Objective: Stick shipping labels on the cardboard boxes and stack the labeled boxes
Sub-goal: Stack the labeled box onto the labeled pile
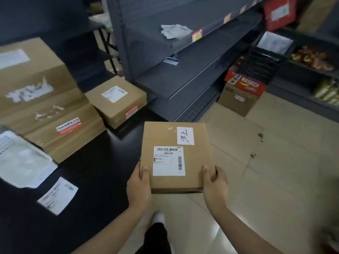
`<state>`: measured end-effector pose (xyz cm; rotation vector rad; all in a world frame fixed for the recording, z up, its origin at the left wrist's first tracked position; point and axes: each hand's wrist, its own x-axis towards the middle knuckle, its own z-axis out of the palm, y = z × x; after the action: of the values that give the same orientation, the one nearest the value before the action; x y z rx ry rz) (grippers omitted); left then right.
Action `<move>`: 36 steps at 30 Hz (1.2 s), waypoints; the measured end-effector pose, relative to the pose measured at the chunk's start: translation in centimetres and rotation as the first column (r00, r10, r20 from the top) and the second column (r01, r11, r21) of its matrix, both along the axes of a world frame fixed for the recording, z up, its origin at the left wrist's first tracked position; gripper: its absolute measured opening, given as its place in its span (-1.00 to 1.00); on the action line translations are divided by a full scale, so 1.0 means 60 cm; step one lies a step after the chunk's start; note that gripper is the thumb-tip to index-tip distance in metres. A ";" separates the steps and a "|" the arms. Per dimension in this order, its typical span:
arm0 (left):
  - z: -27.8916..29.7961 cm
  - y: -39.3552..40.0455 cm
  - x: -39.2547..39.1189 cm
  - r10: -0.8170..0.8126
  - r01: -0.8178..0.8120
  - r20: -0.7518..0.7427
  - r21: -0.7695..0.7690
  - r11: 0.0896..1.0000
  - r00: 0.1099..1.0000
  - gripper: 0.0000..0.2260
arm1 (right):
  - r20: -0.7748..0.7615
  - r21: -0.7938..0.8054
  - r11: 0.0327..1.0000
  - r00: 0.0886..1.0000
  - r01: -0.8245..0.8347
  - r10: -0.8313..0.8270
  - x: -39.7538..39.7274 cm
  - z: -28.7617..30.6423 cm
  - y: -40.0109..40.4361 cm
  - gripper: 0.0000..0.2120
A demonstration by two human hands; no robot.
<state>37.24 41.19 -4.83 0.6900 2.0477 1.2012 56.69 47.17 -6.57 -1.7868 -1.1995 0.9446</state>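
Note:
I hold a flat cardboard box [198,158] in the air past the right edge of the black table [95,173], above the floor. It carries a white barcode shipping label [169,160] and a white handwritten sticker [185,136]. My left hand [138,186] grips its near left corner and my right hand [215,184] its near right corner. A small labeled box [117,101] lies at the table's far end. A stack of large boxes [44,105] stands at the left. A loose label [58,195] lies on the table near me.
A pile of white mailer bags [23,162] lies at the table's left. Dark metal shelving [183,70] rises straight ahead. Cartons [240,94] sit on the tiled floor [284,171] at the right, beside shelves of snack goods [315,59]. My foot [159,218] shows below.

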 end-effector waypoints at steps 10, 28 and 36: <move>0.003 0.245 -0.004 0.022 -0.023 0.029 0.021 1.000 0.999 -0.67 | 0.034 0.003 1.000 0.999 -0.026 0.025 -0.007 0.012 0.262 -0.56; 0.048 0.426 -0.151 0.606 -0.604 -0.018 0.058 0.795 0.795 -0.66 | -0.022 0.106 0.765 0.768 -0.635 0.640 -0.287 0.040 0.609 -0.67; 0.075 0.495 -0.285 0.684 -0.681 -0.041 0.067 0.729 0.728 -0.69 | 0.050 0.079 0.685 0.689 -0.725 0.723 -0.444 0.043 0.693 -0.59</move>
<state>20.12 70.92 -0.33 -0.0601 2.4252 1.6414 30.03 88.77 -3.98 -1.2144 -1.9985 1.2762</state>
